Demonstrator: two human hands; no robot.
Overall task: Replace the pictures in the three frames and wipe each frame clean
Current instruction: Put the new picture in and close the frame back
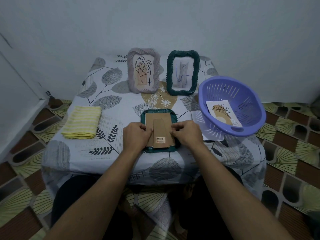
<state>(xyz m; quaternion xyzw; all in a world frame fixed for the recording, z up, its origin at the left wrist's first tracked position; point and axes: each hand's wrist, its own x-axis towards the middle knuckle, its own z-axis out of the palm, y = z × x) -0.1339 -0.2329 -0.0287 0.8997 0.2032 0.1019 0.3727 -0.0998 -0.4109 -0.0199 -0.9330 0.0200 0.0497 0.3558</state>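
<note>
A dark green frame (158, 113) lies face down in front of me, its brown cardboard back (160, 126) with a barcode sticker facing up. My left hand (136, 135) rests on the left edge of that back with curled fingers. My right hand (187, 134) pinches at its right edge. Upright at the back stand a grey frame (143, 72) with a leaf drawing and a second dark green frame (182, 72) with a cat picture. A folded yellow striped cloth (82, 122) lies at the left. One plant picture (223, 113) lies inside the purple basket (256, 122).
A leaf-patterned cloth (110, 101) covers the small table. A white sheet (213, 137) pokes out beneath the basket. Patterned floor tiles (290, 149) surround the table, and a pale wall (155, 23) rises close behind it. My knees sit under the near edge.
</note>
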